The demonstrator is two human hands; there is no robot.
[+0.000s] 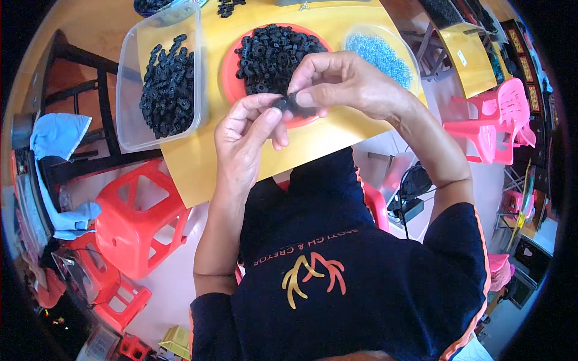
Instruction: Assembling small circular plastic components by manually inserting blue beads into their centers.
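Observation:
Above the near edge of a round red-orange plate (231, 75), my two hands meet. Pinched between thumb and fingers of my left hand (241, 135) is a small black plastic part (280, 105). My right hand (355, 90) is closed on the same dark piece, or on a second one against it (306, 111); fingers cover the join, so I cannot tell which. Behind them, a heap of small black ring-like parts (277, 51) fills the plate. Left of it, a clear plastic tub (127, 111) holds many dark ridged pieces (168, 90).
A clear round bowl (414, 54) with small light-blue translucent pieces (376, 57) stands at the right of the yellow tabletop (334, 135). Several black parts (229, 7) lie at the back. Red stools (135, 216) are on the left, pink chairs (497, 120) on the right.

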